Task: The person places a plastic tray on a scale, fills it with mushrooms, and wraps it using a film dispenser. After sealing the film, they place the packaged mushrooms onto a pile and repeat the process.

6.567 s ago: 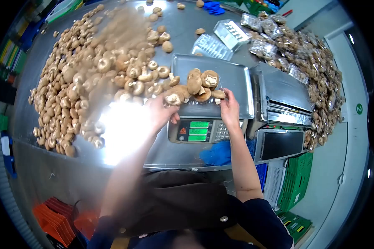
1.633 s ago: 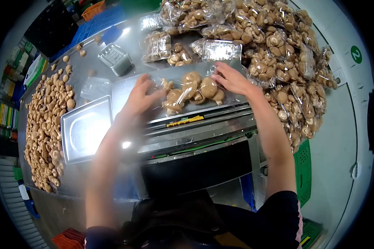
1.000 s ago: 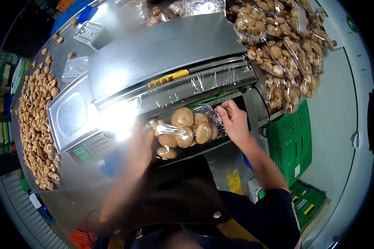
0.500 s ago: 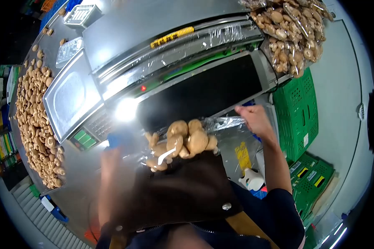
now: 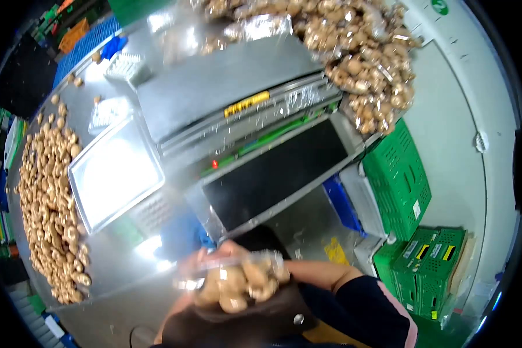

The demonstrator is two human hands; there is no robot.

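A clear plastic bag of mushrooms hangs in front of the brown apron, close to my body. My right hand reaches across behind the bag, its fingers closed at the bag's upper edge. At the bag's left end is my left hand, blurred and partly covered by shiny film, its fingers apparently closed on the plastic. Just beyond both hands is a blurred blue object at the bench edge; I cannot make out its kind.
Loose mushrooms are heaped at the left, beside a metal weighing tray. A wrapping machine with a black plate stands ahead. Bagged mushrooms are piled at the back right. Green crates stand at the right.
The bag has come down toward my body. My right hand has left the outstretched film at the right and crossed to the left, close to my left hand. The view has shifted.
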